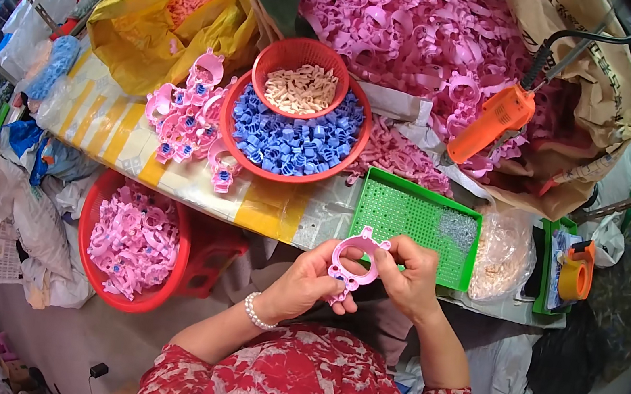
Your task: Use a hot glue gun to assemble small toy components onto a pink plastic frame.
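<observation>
Left hand (301, 285) and right hand (413, 278) grasp one pink plastic ring (362, 242), seemingly steadying it.
Green perforated plastic tray (395, 213) lies just beyond the right hand, likely for reach.

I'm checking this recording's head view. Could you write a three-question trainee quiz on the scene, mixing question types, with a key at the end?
1. True or false: the left hand and the right hand both hold one pink ring-shaped part.
2. Fill in: inside the wide red basket, the pieces around the smaller red basket are ____ in colour.
3. Multiple choice: on which side does the person wear the white bead bracelet?
A) left only
B) right only
C) both sides

Key: 1. True. 2. Blue. 3. A.
</observation>
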The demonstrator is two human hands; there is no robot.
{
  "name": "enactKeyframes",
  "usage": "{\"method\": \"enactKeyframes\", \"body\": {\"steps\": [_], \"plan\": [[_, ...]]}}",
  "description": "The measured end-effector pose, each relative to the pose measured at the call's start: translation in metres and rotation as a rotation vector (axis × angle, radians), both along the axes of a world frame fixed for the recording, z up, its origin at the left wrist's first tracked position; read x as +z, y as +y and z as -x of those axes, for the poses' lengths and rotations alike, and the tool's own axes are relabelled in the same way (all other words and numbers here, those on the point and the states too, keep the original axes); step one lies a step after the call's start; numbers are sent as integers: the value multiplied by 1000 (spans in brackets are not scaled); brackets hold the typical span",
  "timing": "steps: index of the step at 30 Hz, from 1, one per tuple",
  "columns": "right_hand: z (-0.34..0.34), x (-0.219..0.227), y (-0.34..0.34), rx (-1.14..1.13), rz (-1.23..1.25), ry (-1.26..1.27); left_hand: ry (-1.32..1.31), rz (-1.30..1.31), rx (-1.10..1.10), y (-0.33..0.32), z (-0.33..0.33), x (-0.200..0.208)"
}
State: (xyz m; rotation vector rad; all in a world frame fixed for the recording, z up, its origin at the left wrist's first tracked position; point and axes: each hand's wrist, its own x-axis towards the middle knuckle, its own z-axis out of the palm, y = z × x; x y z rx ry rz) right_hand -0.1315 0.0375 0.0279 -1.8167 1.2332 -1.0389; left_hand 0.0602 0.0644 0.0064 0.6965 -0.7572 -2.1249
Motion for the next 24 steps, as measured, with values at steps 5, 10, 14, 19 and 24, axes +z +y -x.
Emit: {"method": "enactKeyframes", "body": {"steps": [5,10,14,19,24], "plan": [[-7,4,-5,-11,-44,-40,34,-7,14,-2,-2,5],[-11,10,-14,-15,-18,-57,115,4,27,-8,-2,5],[-12,9,-20,-11,-14,-62,76,36,100,-11,-2,3],[-15,8,-20,-13,25,-80,34,98,92,-13,-5,2],[-17,7,-22,7,34,-46,-1,83,88,-9,-3,8]]}}
